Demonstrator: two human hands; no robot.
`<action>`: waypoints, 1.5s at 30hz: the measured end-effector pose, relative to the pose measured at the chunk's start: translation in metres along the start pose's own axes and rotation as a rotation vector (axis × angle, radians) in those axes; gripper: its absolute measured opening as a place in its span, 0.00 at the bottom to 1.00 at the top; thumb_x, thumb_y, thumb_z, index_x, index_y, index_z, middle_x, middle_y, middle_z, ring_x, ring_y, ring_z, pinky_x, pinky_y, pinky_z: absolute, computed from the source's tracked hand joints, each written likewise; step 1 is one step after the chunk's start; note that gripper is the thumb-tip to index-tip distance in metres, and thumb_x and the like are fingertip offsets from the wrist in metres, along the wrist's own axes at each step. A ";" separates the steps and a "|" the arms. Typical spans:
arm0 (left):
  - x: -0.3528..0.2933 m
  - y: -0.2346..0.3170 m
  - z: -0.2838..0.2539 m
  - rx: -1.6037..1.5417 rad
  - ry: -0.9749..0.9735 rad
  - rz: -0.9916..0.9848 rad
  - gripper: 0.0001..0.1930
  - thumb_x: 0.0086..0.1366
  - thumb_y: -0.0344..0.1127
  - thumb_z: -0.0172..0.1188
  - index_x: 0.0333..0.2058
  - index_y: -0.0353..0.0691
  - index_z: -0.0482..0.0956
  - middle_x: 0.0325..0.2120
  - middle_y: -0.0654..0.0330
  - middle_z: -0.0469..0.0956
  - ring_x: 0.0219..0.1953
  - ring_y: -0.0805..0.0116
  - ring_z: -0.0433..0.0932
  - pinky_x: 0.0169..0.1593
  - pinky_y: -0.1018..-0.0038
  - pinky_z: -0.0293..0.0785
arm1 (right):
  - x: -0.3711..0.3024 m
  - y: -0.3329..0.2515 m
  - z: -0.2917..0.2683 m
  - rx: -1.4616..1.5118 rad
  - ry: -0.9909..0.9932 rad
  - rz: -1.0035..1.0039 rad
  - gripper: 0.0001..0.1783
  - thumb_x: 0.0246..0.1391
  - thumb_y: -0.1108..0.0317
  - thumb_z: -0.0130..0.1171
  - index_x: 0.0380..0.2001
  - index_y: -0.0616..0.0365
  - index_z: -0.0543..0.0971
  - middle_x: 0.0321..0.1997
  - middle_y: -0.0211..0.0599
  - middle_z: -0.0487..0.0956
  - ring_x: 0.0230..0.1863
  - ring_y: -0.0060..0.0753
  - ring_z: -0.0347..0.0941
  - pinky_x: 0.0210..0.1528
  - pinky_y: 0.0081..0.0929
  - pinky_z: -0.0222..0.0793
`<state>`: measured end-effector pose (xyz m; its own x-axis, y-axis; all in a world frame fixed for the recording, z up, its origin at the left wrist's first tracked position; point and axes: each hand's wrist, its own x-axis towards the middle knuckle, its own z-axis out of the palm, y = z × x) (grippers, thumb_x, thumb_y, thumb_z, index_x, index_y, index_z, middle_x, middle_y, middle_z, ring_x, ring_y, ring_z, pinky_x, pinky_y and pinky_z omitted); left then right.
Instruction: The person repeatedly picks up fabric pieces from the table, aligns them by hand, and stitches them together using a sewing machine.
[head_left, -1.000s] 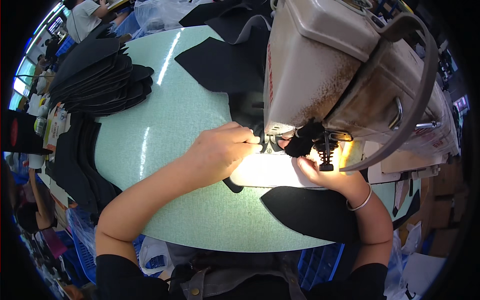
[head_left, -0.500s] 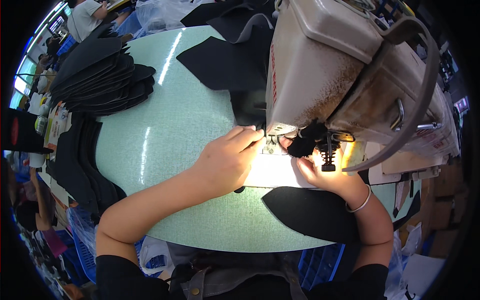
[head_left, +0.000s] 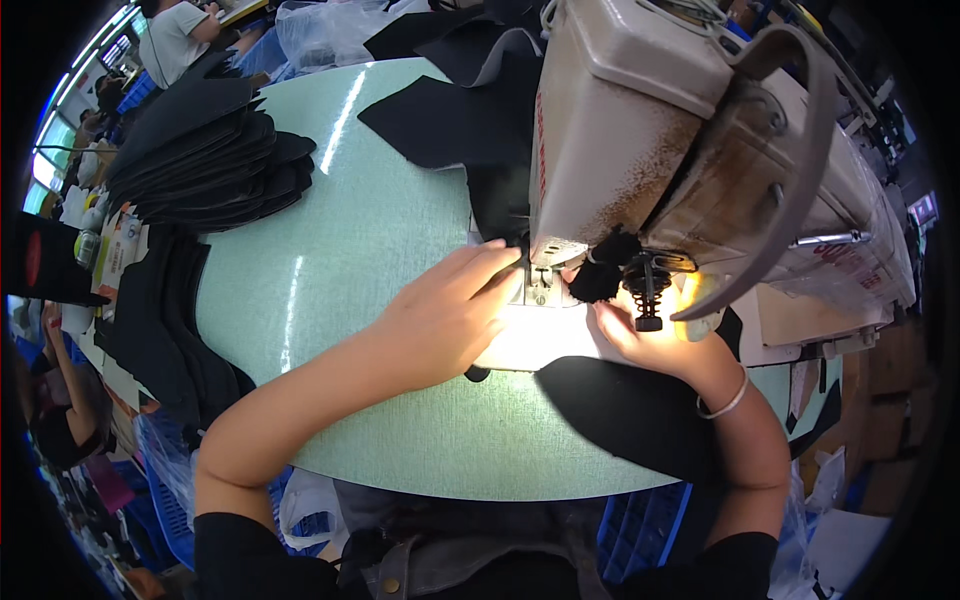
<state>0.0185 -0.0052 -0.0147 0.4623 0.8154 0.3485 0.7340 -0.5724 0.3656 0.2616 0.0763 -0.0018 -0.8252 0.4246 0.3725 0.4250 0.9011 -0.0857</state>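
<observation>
A beige sewing machine (head_left: 625, 130) with brown stains stands over the pale green table. My left hand (head_left: 445, 315) is left of its lit presser foot (head_left: 541, 285), with fingertips together on the edge of a black fabric piece (head_left: 492, 195) that runs back behind the foot. My right hand (head_left: 655, 345) is bent in on the foot's right side. The thread tension spring (head_left: 648, 285) and a black fuzzy tuft (head_left: 597, 282) cover most of its fingers, so its grip is hidden. Another black leaf-shaped piece (head_left: 625, 415) lies in front, partly under my right forearm.
Two stacks of cut black pieces, one fanned (head_left: 205, 155) and one curved (head_left: 165, 335), sit at the table's left. More black fabric (head_left: 440, 115) lies at the back. Blue crates (head_left: 640, 525) show below the front edge. Other people (head_left: 175, 40) are at the far left.
The black fabric behind the foot was blurred and is now sharp. My left fingers have straightened a little and shifted slightly back and left. My right hand stays by the foot.
</observation>
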 end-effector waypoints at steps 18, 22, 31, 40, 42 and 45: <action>-0.261 -0.013 -0.197 0.327 -0.004 -0.940 0.45 0.41 0.59 0.69 0.55 0.37 0.70 0.51 0.50 0.67 0.56 0.53 0.66 0.60 0.63 0.60 | -0.157 -0.018 -0.051 -0.154 0.037 0.809 0.27 0.41 0.66 0.68 0.46 0.64 0.74 0.40 0.44 0.69 0.45 0.46 0.67 0.48 0.36 0.64; -0.251 -0.004 -0.199 0.264 -0.015 -0.865 0.44 0.36 0.53 0.72 0.54 0.37 0.72 0.54 0.51 0.67 0.60 0.54 0.64 0.62 0.64 0.59 | -0.142 -0.009 -0.040 0.200 0.212 0.926 0.24 0.37 0.69 0.70 0.40 0.61 0.75 0.40 0.39 0.70 0.45 0.42 0.67 0.50 0.32 0.63; -0.290 -0.028 -0.197 0.341 0.150 -0.874 0.22 0.54 0.21 0.56 0.50 0.37 0.75 0.52 0.53 0.74 0.55 0.57 0.72 0.59 0.68 0.63 | -0.050 -0.017 -0.009 0.375 0.085 0.436 0.27 0.38 0.61 0.72 0.38 0.66 0.75 0.43 0.46 0.71 0.48 0.48 0.67 0.52 0.38 0.64; -0.283 -0.012 -0.188 0.698 0.591 -0.818 0.16 0.61 0.23 0.52 0.49 0.33 0.75 0.51 0.51 0.74 0.55 0.63 0.72 0.58 0.70 0.64 | -0.030 -0.015 -0.027 0.277 -0.378 0.778 0.37 0.42 0.64 0.70 0.56 0.60 0.68 0.31 0.40 0.75 0.31 0.31 0.71 0.35 0.28 0.68; -0.219 0.023 -0.148 -0.172 0.661 -0.610 0.18 0.56 0.23 0.53 0.47 0.34 0.76 0.47 0.52 0.77 0.50 0.61 0.76 0.53 0.71 0.70 | -0.024 -0.031 -0.019 0.280 -0.160 0.450 0.33 0.44 0.65 0.69 0.55 0.55 0.71 0.25 0.38 0.74 0.25 0.33 0.68 0.31 0.29 0.66; -0.103 0.054 -0.100 0.304 -0.146 -0.109 0.37 0.39 0.27 0.63 0.55 0.34 0.67 0.43 0.50 0.78 0.36 0.57 0.81 0.34 0.68 0.77 | -0.021 -0.027 -0.007 0.290 -0.141 0.314 0.25 0.49 0.69 0.64 0.53 0.53 0.74 0.43 0.42 0.80 0.38 0.35 0.76 0.42 0.28 0.70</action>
<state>-0.0391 -0.1290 0.0551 0.4235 0.8865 0.1863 0.8872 -0.4475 0.1126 0.2698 0.0428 -0.0007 -0.7240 0.6712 0.1594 0.5579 0.7055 -0.4371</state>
